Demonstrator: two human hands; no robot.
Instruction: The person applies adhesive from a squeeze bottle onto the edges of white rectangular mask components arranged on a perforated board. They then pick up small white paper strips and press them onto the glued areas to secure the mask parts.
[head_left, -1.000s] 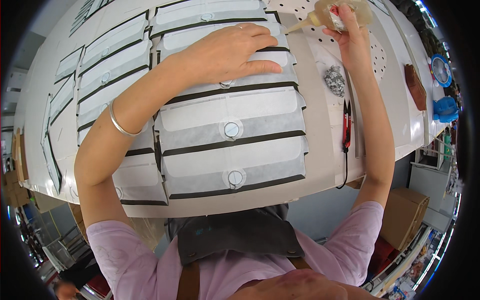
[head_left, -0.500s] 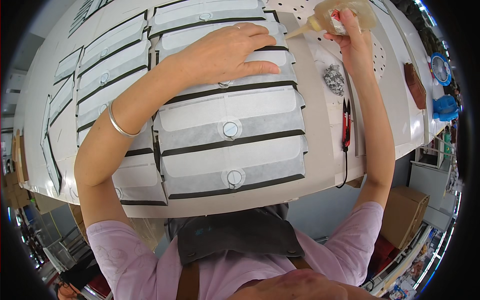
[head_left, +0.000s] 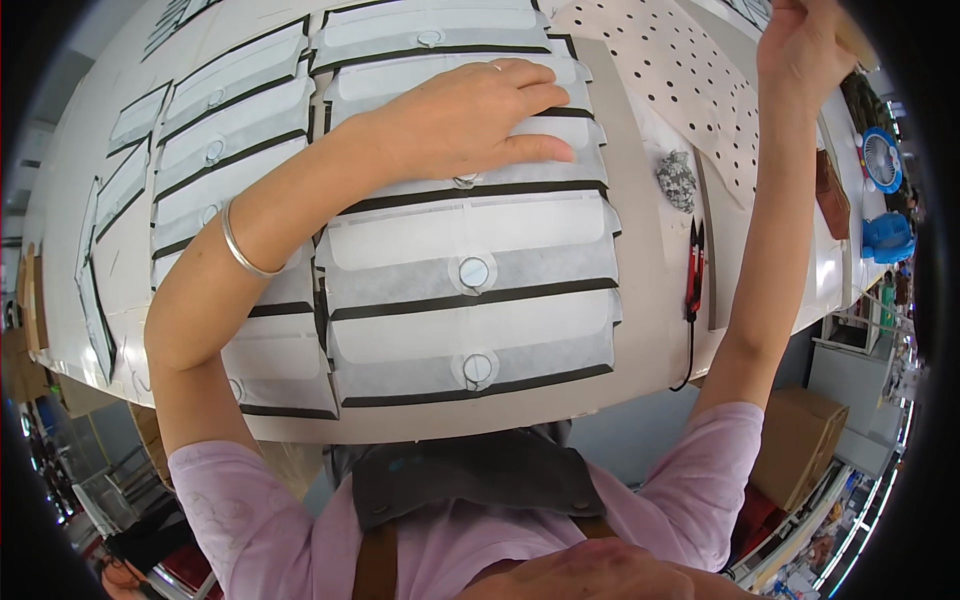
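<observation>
My left hand [head_left: 470,115] lies palm down with fingers apart on the stacked overlapping panels [head_left: 470,230], white and grey pieces with black edge strips. Round metal discs, such as one disc [head_left: 474,272], sit in the middle of the nearer panels. Far out at the upper right, my right hand [head_left: 805,55] is closed round a squeeze bottle [head_left: 857,45] of yellowish liquid. Only a blurred sliver of that bottle shows past the hand; its nozzle is hidden.
Right of the panels lie red-handled snips [head_left: 694,270] with a black cord and a crumpled grey lump [head_left: 677,180]. A dotted sheet [head_left: 670,75] spreads behind them. More panels [head_left: 225,150] stand in a column at left. A small blue fan [head_left: 881,160] is at far right.
My right hand has carried the bottle from beside the panels to the upper right, uncovering more of the dotted sheet. My left hand stays on the panels; the whole view shifts slightly.
</observation>
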